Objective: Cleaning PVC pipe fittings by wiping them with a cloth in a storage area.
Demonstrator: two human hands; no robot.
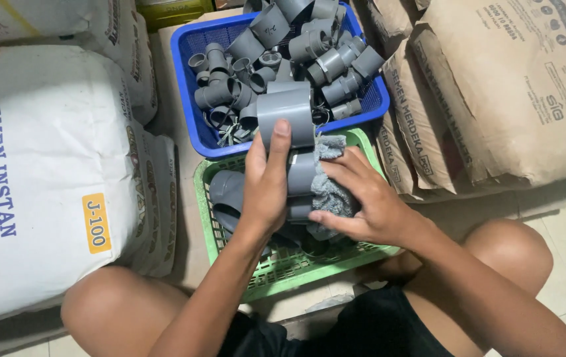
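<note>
My left hand grips a large grey plastic pipe fitting, thumb up along its front, holding it upright over the green basket. My right hand presses a grey cloth against the fitting's right side. Another grey fitting lies in the green basket to the left of my left hand.
A blue basket behind the green one is heaped with several grey pipe fittings. White sacks stand stacked at the left, brown paper sacks at the right. My bare knees frame the baskets on the tiled floor.
</note>
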